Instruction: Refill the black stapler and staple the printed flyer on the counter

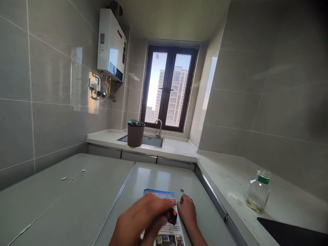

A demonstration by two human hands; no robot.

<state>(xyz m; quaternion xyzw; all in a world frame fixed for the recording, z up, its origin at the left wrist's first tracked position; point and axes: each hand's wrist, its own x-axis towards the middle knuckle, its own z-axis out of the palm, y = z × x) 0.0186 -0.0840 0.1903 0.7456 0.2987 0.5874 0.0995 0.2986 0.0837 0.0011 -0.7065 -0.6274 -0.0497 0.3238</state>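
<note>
My left hand (139, 218) is close to the camera, slightly blurred, with finger and thumb closed around a small black object with a red part (173, 216). Its exact kind does not show. Below it lies a printed leaflet (160, 194) with a blue top edge and photos near the bottom, partly covered by the hand. My right hand (186, 208) rests with curled fingers at the leaflet's right edge; whatever its fingers may hold is hidden. Just beyond it lies a small green piece (181, 190).
A white cable (51, 205) lies across the grey panel at left. On the right counter (230, 171) stand a glass jar (258, 193) and a dark-edged opening (287, 229). A brown bin (135, 135) stands at the sink (151, 140) below the window.
</note>
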